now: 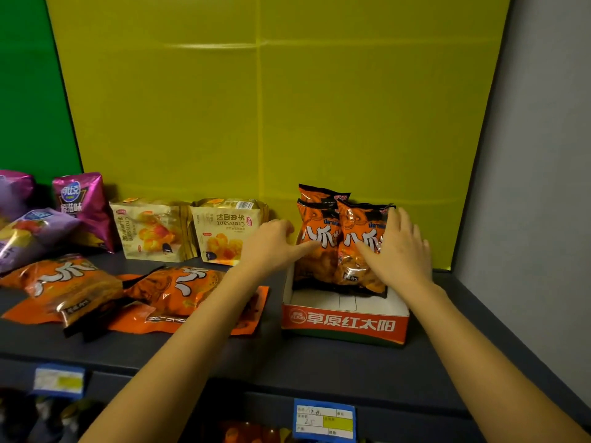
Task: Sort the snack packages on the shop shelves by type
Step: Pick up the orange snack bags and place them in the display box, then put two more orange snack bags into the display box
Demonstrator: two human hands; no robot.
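Note:
Three orange snack bags (323,251) stand upright at the back of a red and white cardboard display box (345,324) on the dark shelf. My left hand (271,247) touches the left bag's side with its thumb, fingers loosely curled. My right hand (399,247) lies flat with spread fingers against the front right bag (361,266). More orange bags of the same kind lie flat at the left (64,286) and centre (179,289). Two beige croissant packs (150,231) (224,231) stand behind them.
Purple and magenta chip bags (80,206) pile up at the far left. A yellow back panel (256,107) and a grey side wall (527,187) bound the shelf. Price labels (324,418) hang on the shelf's front edge, with more goods below.

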